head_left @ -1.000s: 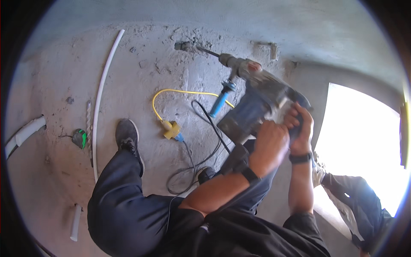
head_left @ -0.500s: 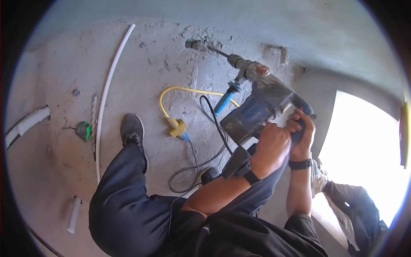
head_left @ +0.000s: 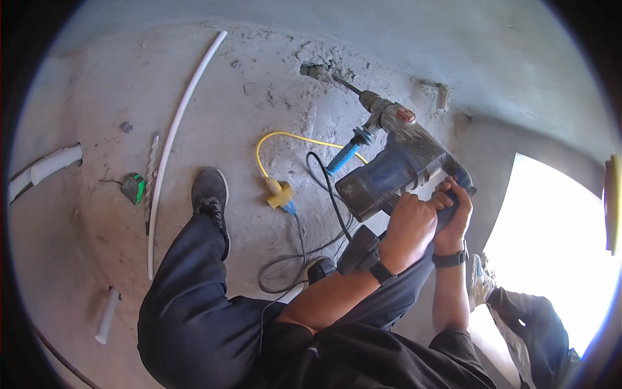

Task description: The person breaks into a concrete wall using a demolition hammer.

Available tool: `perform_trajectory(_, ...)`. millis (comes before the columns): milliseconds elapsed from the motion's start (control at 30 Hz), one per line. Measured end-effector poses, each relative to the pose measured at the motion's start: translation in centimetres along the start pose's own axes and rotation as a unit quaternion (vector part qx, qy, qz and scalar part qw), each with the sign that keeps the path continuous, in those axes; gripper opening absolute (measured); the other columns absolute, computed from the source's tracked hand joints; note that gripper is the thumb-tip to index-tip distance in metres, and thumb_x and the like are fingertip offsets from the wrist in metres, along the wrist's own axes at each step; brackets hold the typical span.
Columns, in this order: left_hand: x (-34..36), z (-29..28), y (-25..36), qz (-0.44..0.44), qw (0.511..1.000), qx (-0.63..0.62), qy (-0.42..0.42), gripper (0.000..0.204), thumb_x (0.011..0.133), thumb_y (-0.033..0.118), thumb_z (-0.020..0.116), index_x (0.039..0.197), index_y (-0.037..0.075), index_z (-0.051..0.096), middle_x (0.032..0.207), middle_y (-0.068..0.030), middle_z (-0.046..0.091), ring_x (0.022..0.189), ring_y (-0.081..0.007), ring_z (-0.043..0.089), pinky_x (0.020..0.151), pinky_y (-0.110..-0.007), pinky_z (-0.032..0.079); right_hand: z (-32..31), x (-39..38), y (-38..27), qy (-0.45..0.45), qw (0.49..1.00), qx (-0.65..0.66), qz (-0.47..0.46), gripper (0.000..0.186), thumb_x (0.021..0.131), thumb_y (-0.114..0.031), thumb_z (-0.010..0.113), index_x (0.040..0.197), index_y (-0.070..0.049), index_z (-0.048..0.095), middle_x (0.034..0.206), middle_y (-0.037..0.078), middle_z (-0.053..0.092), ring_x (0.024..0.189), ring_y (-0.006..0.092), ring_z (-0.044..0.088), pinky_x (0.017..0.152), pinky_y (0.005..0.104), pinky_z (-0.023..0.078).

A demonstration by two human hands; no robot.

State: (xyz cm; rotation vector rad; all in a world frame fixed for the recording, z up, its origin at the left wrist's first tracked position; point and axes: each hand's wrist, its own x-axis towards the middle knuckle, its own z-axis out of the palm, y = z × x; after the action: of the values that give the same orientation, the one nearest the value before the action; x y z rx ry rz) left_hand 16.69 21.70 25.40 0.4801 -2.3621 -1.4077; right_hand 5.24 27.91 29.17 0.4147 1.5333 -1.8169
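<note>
The left hand (head_left: 409, 228) and right hand (head_left: 457, 209) were both curled closed on the rear handle (head_left: 446, 220) of the drill (head_left: 387, 174).

Long white pipe (head_left: 179, 115), green-and-black tape measure (head_left: 133, 187), short white pipe stub (head_left: 107, 316), another person's shoe (head_left: 479, 285), bright opening (head_left: 554, 240)

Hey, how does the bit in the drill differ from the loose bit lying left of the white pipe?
The mounted bit is fixed in the drill, pointing at the rough patch; the loose bit lies beside the white pipe. The mounted bit looks dark and plain, while the loose bit shows pale spiral grooves. Both are slim and straight.
</note>
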Motion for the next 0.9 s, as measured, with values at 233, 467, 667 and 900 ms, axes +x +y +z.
perform_trajectory(233,-0.7,-0.7,0.1,-0.016,0.999,0.009,-0.028,0.028,0.073,0.005,0.064,0.1,0.003,0.063,0.07,-0.0099,0.063,0.074,-0.024,0.064,0.074,-0.036,0.045,0.4,-1.0,0.7,0.021,1.0,0.005,-0.001,0.015,0.092,-0.009,0.058,0.107,-0.011,0.054,0.087,0.002,0.059,0.06,0.0065,0.048,0.055,0.0223,0.041)
perform_trajectory(467,-0.8,-0.1,-0.1,-0.021,1.0,0.002,0.003,0.024,0.071,0.006,0.065,0.095,0.004,0.064,0.072,-0.0092,0.064,0.074,-0.0235,0.066,0.074,-0.036,0.047,0.0,-0.7,0.9,-0.004,1.0,0.0,-0.01,0.015,0.092,-0.008,0.057,0.107,-0.01,0.055,0.089,0.004,0.06,0.063,0.0065,0.049,0.055,0.0217,0.042)
perform_trajectory(667,-0.5,-0.1,-0.2,-0.02,0.999,-0.026,0.007,0.027,0.071,0.005,0.065,0.098,0.003,0.066,0.074,-0.0091,0.065,0.077,-0.0238,0.065,0.076,-0.036,0.045,0.6,-0.6,0.4,-0.01,1.0,-0.021,-0.012,0.017,0.092,-0.005,0.057,0.108,-0.009,0.055,0.09,0.004,0.061,0.062,0.007,0.05,0.057,0.0223,0.043)
perform_trajectory(900,0.1,-0.1,0.7,-0.012,0.999,0.017,0.036,0.008,0.067,0.005,0.068,0.075,0.006,0.065,0.07,-0.0101,0.063,0.073,-0.0249,0.064,0.074,-0.037,0.045,0.6,-0.1,-0.9,-0.03,0.999,-0.006,0.007,0.017,0.09,-0.005,0.058,0.107,-0.009,0.057,0.09,0.003,0.062,0.062,0.0072,0.05,0.057,0.0224,0.043)
